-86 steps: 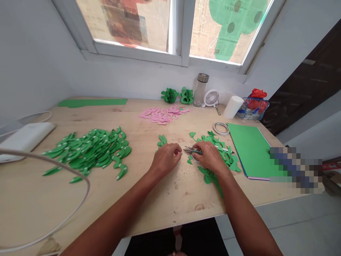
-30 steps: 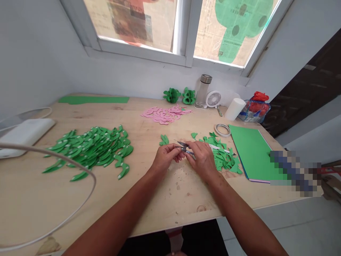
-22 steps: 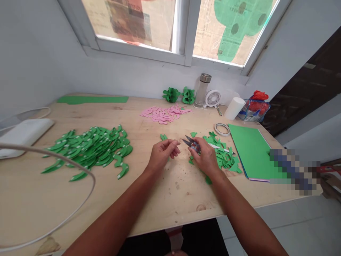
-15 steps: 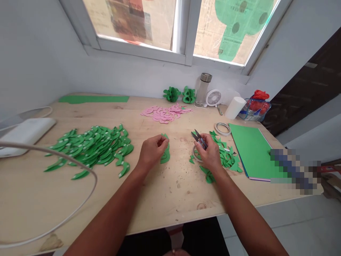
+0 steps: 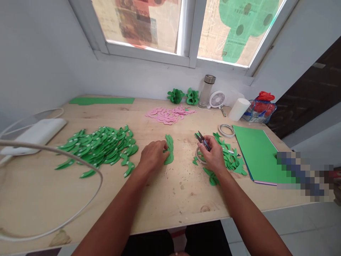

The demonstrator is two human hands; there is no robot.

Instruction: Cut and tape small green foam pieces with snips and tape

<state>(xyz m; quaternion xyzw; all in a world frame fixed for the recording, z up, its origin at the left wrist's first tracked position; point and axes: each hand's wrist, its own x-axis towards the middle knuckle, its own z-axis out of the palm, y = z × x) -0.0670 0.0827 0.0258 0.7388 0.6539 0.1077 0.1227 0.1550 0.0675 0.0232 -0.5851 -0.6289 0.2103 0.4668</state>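
Near the middle of the table lies a wavy green paper cutout [image 5: 169,151], seemingly a small stack. My left hand [image 5: 153,154] is closed at its left edge, fingertips pinched against the paper; the fingers partly hide that edge. In my right hand [image 5: 214,154] is a pair of small dark-bladed thread snips [image 5: 204,141], gripped with the tips pointing up and left. Below that hand, a tape roll [image 5: 198,156] and green paper scraps [image 5: 234,163] lie on the table, partly covered.
Many curved green paper pieces [image 5: 103,145] with white tabs are heaped at left, near a white device [image 5: 37,135] and a cable [image 5: 66,156]. Pink cutouts [image 5: 170,114], a glass bottle [image 5: 207,91] and a small fan [image 5: 217,99] stand behind. Green sheets [image 5: 255,153] lie right.
My left fingers have come down onto the left edge of the green cutout. The right hand still holds the snips in the same place; the whole view has shifted slightly.
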